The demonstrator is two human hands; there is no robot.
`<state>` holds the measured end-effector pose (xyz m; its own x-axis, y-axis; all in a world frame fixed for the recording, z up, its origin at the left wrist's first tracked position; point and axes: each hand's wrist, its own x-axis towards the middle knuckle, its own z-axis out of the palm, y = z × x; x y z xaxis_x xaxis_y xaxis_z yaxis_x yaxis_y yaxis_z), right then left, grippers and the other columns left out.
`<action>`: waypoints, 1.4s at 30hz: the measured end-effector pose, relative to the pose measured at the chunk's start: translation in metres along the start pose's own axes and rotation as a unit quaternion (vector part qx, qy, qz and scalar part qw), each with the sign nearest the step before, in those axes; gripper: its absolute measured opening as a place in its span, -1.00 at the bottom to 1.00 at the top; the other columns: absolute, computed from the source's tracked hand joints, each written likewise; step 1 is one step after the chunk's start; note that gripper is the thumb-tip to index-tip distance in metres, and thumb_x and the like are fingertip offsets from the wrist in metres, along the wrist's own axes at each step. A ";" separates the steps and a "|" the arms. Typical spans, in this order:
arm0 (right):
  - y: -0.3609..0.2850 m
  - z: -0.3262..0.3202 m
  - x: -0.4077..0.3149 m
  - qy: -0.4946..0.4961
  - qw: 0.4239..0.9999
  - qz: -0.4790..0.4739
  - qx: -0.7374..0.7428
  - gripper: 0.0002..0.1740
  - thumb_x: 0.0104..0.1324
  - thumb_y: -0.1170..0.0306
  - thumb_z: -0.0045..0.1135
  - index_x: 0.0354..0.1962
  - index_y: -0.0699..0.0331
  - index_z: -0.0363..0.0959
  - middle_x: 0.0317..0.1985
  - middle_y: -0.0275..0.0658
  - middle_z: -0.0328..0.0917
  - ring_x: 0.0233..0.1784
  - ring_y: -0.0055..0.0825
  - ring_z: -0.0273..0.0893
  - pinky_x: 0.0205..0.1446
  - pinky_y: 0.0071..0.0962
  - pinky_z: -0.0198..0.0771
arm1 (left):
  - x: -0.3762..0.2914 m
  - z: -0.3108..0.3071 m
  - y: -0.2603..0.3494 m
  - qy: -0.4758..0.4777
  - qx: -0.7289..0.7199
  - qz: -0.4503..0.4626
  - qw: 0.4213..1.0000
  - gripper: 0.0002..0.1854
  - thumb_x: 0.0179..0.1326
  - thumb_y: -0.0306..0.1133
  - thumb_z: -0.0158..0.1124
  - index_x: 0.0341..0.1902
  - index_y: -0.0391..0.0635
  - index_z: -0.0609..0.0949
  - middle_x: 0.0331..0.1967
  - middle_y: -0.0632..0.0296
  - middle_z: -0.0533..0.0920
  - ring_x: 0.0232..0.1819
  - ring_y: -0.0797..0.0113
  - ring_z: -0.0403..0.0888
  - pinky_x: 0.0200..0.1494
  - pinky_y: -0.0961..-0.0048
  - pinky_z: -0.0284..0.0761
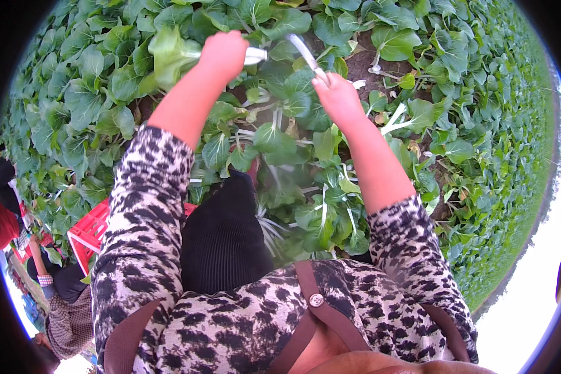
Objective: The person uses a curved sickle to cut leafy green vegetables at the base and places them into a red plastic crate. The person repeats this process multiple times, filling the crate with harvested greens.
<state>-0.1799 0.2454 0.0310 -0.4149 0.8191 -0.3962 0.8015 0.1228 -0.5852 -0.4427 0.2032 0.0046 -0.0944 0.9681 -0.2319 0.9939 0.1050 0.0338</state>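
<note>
My left hand (224, 53) is closed around the pale stalks of a leafy green vegetable (173, 56), whose leaves point left and look blurred. Its white cut end sticks out on the right side of the fist. In my right hand (339, 96) is a knife with a narrow, slightly curved blade (304, 52), pointing up and left towards that cut end but apart from it. Below and between my hands lie cut leaves with white stalks (273, 140), over plants and soil.
Dense leafy plants (495, 140) grow all around, with bare soil (362, 65) showing beyond my right hand. A red plastic crate (89, 229) stands at the left, behind my left sleeve. Co-workers (68, 313) are at the far left edge.
</note>
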 end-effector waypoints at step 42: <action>0.006 -0.111 -0.118 0.167 0.916 -0.062 0.360 -0.55 0.06 0.43 0.44 -0.13 0.38 0.43 -0.38 -0.41 0.51 -0.47 -0.76 0.38 -0.40 -0.70 0.36 | -0.117 -0.059 0.098 -0.084 -0.662 0.073 0.741 -0.54 -0.12 -0.49 0.29 -0.02 -0.26 0.60 -0.08 0.16 0.63 -0.14 0.37 0.58 0.03 0.47 0.47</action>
<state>-0.0788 0.2115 0.1527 -0.2322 0.9644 -0.1263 0.2159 -0.0755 -0.9735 -0.3381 0.1136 0.0929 0.1285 0.9607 -0.2462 0.0559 0.2409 0.9689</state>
